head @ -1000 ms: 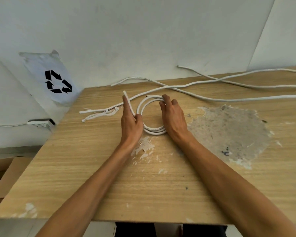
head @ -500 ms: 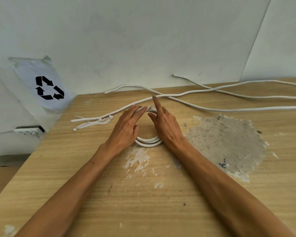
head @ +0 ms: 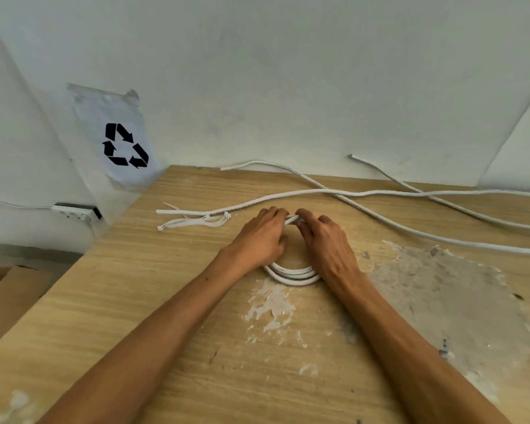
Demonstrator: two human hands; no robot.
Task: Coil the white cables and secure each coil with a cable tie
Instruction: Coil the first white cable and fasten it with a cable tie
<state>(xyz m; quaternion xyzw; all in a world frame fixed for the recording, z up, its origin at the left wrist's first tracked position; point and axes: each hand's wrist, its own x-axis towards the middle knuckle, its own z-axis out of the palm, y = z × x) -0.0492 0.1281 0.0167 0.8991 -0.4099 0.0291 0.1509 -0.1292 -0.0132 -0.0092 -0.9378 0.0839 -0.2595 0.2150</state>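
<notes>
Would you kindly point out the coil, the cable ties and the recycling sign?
coil (head: 292, 274), head view, near arc of the loops between the wrists
cable ties (head: 196, 222), head view, middle of the bundle
recycling sign (head: 125, 145), head view, centre of the black symbol

A black recycling sign of three chasing arrows stands on a white sheet (head: 110, 139) taped to the wall, left of the table (head: 135, 301). No words or numbers can be read.

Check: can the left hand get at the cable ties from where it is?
Probably yes. The cable ties lie bare on the table just beyond the left hand, nothing between, but it would have to release the coil.
</notes>
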